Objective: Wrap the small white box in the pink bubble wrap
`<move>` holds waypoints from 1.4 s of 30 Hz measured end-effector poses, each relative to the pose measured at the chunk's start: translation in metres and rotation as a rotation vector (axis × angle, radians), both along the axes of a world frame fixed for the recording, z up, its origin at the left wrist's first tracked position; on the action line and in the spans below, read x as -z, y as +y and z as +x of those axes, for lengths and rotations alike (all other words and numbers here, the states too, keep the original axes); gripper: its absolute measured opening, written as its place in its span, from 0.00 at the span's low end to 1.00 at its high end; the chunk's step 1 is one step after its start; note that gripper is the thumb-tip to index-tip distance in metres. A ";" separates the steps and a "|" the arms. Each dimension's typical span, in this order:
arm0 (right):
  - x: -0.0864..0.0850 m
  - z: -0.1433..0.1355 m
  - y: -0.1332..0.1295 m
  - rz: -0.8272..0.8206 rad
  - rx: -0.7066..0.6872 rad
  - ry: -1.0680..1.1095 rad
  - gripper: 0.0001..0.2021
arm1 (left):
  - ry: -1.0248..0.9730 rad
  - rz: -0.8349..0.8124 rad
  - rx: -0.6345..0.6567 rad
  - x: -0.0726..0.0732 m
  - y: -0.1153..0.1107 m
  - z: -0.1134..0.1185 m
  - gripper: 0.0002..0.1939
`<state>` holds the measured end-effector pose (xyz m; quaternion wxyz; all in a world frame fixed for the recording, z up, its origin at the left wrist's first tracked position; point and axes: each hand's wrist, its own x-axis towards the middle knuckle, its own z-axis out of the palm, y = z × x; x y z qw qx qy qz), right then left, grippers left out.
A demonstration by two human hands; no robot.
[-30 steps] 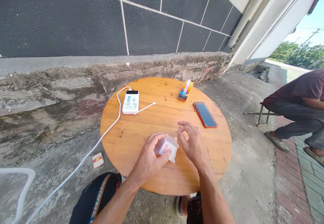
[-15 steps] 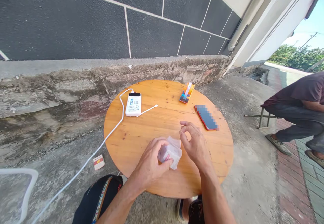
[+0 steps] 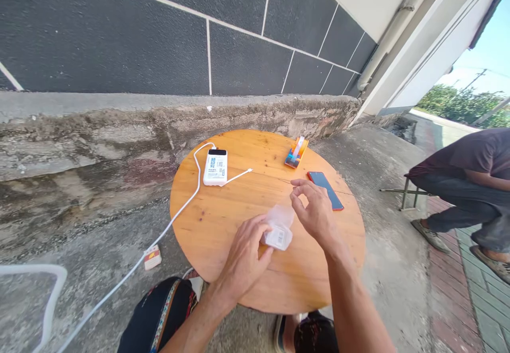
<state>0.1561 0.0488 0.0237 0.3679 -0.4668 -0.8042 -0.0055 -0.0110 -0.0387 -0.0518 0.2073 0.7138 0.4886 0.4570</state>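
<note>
The table (image 3: 223, 230) is softly lit by daylight, the sky (image 3: 492, 58) being brightest at right. Shapes are stretched toward the edges, and fine detail is lost in the wrap (image 3: 280, 216).

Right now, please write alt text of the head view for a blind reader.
A left hand grips a small plastic-wrapped box at a round wooden table, the right hand nearby. Beyond lie a white power bank, an apparent tape dispenser and a red-edged smartphone.

A round wooden table (image 3: 225, 217) bears a white power bank (image 3: 215, 169), an orange tape dispenser (image 3: 296, 153) and a phone (image 3: 328, 189).
</note>
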 end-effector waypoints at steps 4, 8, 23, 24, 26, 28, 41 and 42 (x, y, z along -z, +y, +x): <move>-0.007 0.004 0.012 -0.054 -0.003 -0.043 0.05 | -0.030 0.005 0.023 -0.005 -0.002 -0.003 0.16; -0.011 0.008 0.025 -0.136 -0.008 -0.062 0.06 | -0.077 0.030 0.055 -0.010 -0.004 -0.006 0.14; -0.003 0.003 0.060 -0.315 0.080 -0.096 0.06 | -0.176 0.073 0.060 -0.008 -0.001 -0.005 0.12; -0.004 0.003 0.062 -0.312 0.091 -0.095 0.06 | -0.170 0.067 0.066 -0.008 -0.001 -0.005 0.13; -0.005 0.003 0.064 -0.310 0.111 -0.092 0.06 | -0.156 0.056 0.077 -0.008 -0.002 -0.005 0.13; -0.004 0.004 0.068 -0.314 0.121 -0.092 0.07 | -0.148 0.048 0.087 -0.009 -0.003 -0.005 0.14; -0.001 0.022 0.076 -0.342 0.147 -0.038 0.14 | -0.109 0.028 0.095 -0.006 -0.001 -0.005 0.09; -0.004 0.024 0.073 -0.335 0.154 -0.027 0.15 | -0.108 0.030 0.094 -0.005 0.000 -0.005 0.09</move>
